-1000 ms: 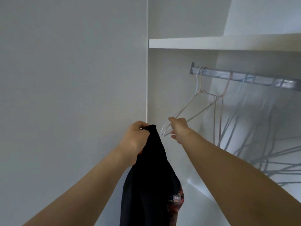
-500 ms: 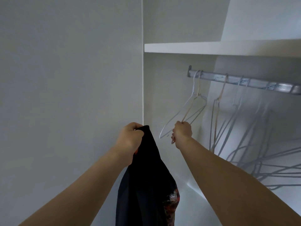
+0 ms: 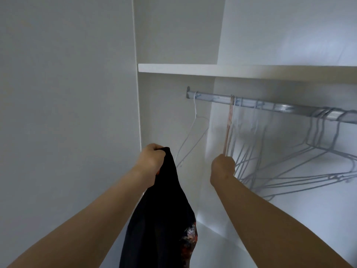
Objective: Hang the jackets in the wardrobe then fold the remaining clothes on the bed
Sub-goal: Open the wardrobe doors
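A white wardrobe (image 3: 173, 117) stands open, with a flat shelf (image 3: 193, 68) above a shiny metal rail (image 3: 270, 106). The left hand (image 3: 151, 160) has a tight grip on the top of a black jacket (image 3: 160, 219), which hangs limp below it with a red patterned patch showing. The right hand (image 3: 222, 169) has its grip closed round the bottom of a thin pink wire hanger (image 3: 228, 128) on the rail, beside grey wire hangers (image 3: 318, 151). A second ago it held the white hanger (image 3: 195, 107), which now hangs free at the rail's left end.

jacket (image 3: 160, 219): black, red-patterned patch | wardrobe (image 3: 173, 35): white | hanger (image 3: 229, 130): pink | rail (image 3: 270, 107): silver
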A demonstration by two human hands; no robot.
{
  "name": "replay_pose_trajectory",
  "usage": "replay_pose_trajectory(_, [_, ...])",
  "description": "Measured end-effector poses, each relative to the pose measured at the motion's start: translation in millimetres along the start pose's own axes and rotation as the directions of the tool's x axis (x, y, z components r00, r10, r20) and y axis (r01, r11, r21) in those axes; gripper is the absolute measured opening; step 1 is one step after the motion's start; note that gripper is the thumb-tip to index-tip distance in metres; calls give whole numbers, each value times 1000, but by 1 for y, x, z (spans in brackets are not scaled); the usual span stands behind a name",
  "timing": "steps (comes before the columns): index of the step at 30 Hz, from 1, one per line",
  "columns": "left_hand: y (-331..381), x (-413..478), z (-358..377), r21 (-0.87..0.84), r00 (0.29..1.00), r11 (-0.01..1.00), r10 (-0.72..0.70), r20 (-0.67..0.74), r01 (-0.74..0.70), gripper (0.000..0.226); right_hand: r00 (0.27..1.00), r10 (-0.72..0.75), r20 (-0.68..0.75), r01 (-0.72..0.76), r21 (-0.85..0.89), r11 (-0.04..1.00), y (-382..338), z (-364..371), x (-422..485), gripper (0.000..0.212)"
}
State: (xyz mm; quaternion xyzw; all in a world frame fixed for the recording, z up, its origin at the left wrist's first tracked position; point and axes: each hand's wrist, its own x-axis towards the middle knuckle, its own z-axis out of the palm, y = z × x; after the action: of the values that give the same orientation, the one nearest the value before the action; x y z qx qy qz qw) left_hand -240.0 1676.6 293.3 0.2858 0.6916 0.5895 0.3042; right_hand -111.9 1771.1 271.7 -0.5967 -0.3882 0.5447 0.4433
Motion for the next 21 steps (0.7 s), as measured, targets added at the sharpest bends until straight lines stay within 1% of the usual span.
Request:
replay_pose_trajectory(1, [1, 0, 3, -4, 1000, 1000, 2, 6, -2, 22, 988, -151, -17, 138, -308, 941, 5, -9, 0, 40])
replay_pose_trajectory(2, [1, 0, 5, -7, 1000, 1000, 3, 11, -3, 23, 966, -255, -37, 214, -434, 875, 7, -15, 3, 40])
replay_pose_trajectory(3, [2, -1, 7, -9, 1000, 1000, 7, 15, -7, 23, 969, -247, -3, 228, -375, 898, 10, -20, 3, 39])
replay_pose_trajectory(4, [3, -2, 10, -13, 1000, 1000, 10, 21, -10, 24, 983, -185, -10, 179, -207, 962, 10, -25, 4, 37])
replay_pose_trajectory(5, [4, -3, 13, -16, 999, 1000, 14, 33, -13, 24, 989, -138, -58, 140, 17, 990, 13, -30, 7, 35])
replay_pose_trajectory(6, [5, -4, 15, -18, 999, 1000, 15, 46, -14, 24, 985, -151, -87, 155, 45, 987, 17, -35, 10, 35])
replay_pose_trajectory(9, [9, -4, 18, -28, 997, 999, 16, 78, -14, 25, 975, -198, -102, 186, -113, 976, 20, -42, 12, 34])
replay_pose_trajectory(10, [9, -3, 18, -31, 997, 999, 15, 81, -13, 25, 967, -230, -105, 213, -157, 964, 18, -41, 12, 37])
replay_pose_trajectory(12, [10, -2, 15, -35, 997, 999, 11, 80, -9, 23, 944, -305, -129, 250, -327, 911, 16, -37, 10, 46])
replay_pose_trajectory(13, [10, 0, 12, -38, 997, 999, 11, 76, -8, 21, 915, -375, -148, 286, -417, 863, 12, -34, 5, 48])
replay_pose_trajectory(14, [10, 0, 9, -42, 997, 999, 10, 74, -6, 20, 871, -464, -163, 348, -463, 815, 10, -29, 2, 47])
replay_pose_trajectory(15, [11, 2, 6, -47, 997, 999, 8, 73, -4, 21, 819, -552, -157, 429, -471, 771, 6, -22, -2, 43])
replay_pose_trajectory(16, [13, 3, 3, -49, 997, 999, 8, 72, -4, 23, 772, -624, -125, 513, -457, 726, 3, -15, -5, 38])
replay_pose_trajectory(17, [15, 4, 2, -52, 998, 999, 10, 69, -7, 25, 742, -667, -68, 578, -440, 687, -1, -6, -7, 32])
replay_pose_trajectory(18, [18, 6, 1, -56, 998, 998, 15, 63, -12, 27, 735, -678, 19, 619, -427, 659, -5, 4, -6, 28])
replay_pose_trajectory(19, [22, 8, 0, -57, 998, 998, 23, 59, -20, 27, 749, -653, 112, 633, -409, 657, -9, 13, -5, 26])
replay_pose_trajectory(21, [29, 11, -1, -53, 998, 998, 27, 52, -24, 27, 805, -534, 257, 593, -326, 736, -16, 35, 2, 27])
